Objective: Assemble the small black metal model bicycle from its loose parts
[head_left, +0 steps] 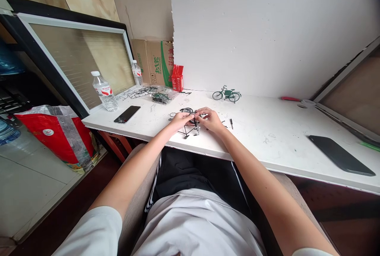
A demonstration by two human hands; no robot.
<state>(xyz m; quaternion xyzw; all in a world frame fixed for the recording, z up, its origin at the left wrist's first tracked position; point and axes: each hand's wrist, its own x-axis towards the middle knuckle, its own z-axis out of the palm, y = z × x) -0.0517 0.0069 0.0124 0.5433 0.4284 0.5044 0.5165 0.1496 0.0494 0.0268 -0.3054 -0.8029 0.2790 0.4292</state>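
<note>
Above the white table, my left hand (181,120) and my right hand (211,120) meet with their fingertips pinched close together. Both grip a small black model bicycle frame (186,132), whose thin bars hang below the fingers. A little dark wheel (186,110) shows just behind the fingertips; whether it is joined to the frame I cannot tell. Part of the frame is covered by my fingers. Farther back stands a green model bicycle (228,95), upright and whole. A short black stick-like piece (231,124) lies to the right of my right hand.
Behind my left hand lie a plastic bag of green parts (162,97) and black part frames (139,91). A phone (127,114) and a water bottle (105,93) are at left. A dark flat object (340,154) lies at right; a white board (267,38) rises behind.
</note>
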